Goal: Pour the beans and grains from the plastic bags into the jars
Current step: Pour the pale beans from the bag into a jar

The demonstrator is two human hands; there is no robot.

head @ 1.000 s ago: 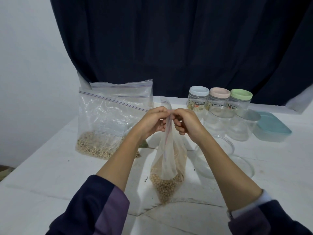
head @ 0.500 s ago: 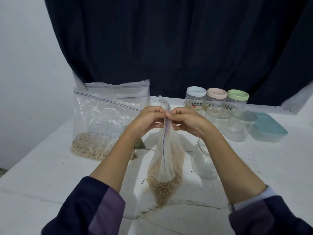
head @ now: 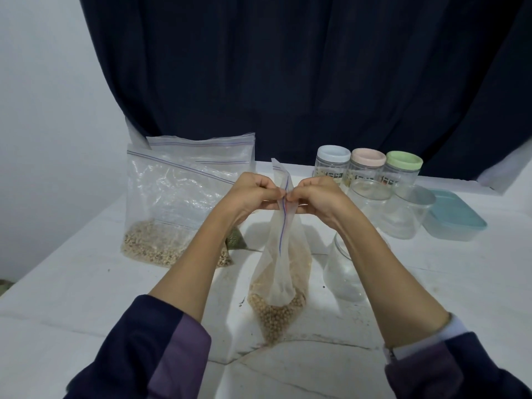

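A small zip bag (head: 280,272) with round yellow beans in its bottom stands on the white table (head: 72,298) in front of me. My left hand (head: 253,194) and my right hand (head: 316,197) pinch its blue-lined zip top from either side. An open clear jar (head: 344,272) stands just right of the bag, partly behind my right forearm. Two more open clear jars (head: 371,197) (head: 408,214) stand farther back on the right. Three lidded jars, white (head: 332,165), pink (head: 367,168) and green (head: 403,171), line the back.
A large zip bag (head: 169,211) with pale grains stands at the left, another bag (head: 207,152) behind it. A small bag of green beans (head: 236,243) peeks from behind my left arm. A teal-lidded box (head: 454,214) sits at the far right. A dark curtain (head: 288,67) hangs behind.
The top of the small bag has turned edge-on, so its blue zip line now runs down between my fingers. Both hands stay pinched at the zip.
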